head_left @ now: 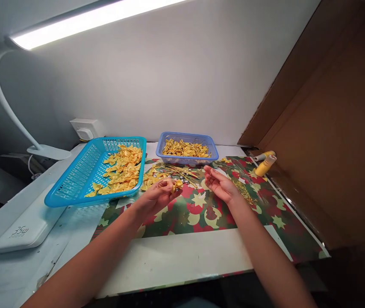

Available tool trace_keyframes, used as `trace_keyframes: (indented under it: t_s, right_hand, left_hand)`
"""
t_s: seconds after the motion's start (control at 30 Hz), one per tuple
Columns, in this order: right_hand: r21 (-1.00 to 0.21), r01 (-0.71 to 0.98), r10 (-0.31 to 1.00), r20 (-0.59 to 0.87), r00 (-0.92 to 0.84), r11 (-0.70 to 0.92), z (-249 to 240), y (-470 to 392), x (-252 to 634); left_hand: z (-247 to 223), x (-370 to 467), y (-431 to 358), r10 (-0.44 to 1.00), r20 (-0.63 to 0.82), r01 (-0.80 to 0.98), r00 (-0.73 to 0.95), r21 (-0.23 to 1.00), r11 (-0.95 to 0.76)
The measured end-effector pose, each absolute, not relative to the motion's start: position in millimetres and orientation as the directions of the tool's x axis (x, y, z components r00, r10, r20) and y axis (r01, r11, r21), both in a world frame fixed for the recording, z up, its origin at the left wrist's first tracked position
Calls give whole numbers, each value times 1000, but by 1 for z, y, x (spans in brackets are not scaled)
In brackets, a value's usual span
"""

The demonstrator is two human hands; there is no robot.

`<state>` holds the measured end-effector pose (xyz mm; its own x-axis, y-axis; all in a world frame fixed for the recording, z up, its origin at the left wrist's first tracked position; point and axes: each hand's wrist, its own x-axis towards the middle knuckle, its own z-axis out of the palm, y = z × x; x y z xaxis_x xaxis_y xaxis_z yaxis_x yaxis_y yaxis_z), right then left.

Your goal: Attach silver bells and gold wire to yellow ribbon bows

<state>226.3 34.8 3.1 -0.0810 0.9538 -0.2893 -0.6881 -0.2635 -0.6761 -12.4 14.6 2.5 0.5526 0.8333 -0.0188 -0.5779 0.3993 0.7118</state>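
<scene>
My left hand (163, 191) is closed in a pinch on a small yellow ribbon bow (178, 185) above the patterned sheet. To its right, my right hand (220, 185) is half turned palm up, with its fingers loosely curled and apart and nothing visible in them. Just beyond both hands lie a bundle of thin gold ties (182, 171) and several small silver balls. Loose yellow bows (148, 180) lie beside my left hand. A heap of short gold pieces (244, 192) is by my right wrist, too small to make out clearly.
A turquoise basket (70, 193) with yellow bows stands at left, and a blue-purple basket (187, 161) with gold bows at the back. Two yellow-and-white bottles or tubes (266, 166) are near the cardboard wall (323, 141). A desk lamp (49, 152) and white power bank (25, 231) are at left.
</scene>
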Motion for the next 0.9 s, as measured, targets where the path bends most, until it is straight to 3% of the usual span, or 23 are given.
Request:
trace_keyframes:
  t_s: [0.37, 0.67, 0.8, 0.9]
  right_hand:
    - [-735, -660, 930, -334, 154, -155, -11, 47, 236]
    - [-752, -633, 960, -276, 49, -184, -7, 36, 220]
    - [-819, -525, 973, -207, -104, -231, -2, 24, 207]
    - [-837, -493, 971, -220, -94, -238, -2, 24, 207]
  left_hand:
    - [8, -8, 10, 845, -51, -602, 532, 679, 420]
    - [14, -7, -1, 843, 77, -582, 532, 756, 298]
    - [14, -6, 2, 900, 24, -639, 435, 712, 290]
    - [12, -5, 8, 945, -32, -699, 325, 665, 263]
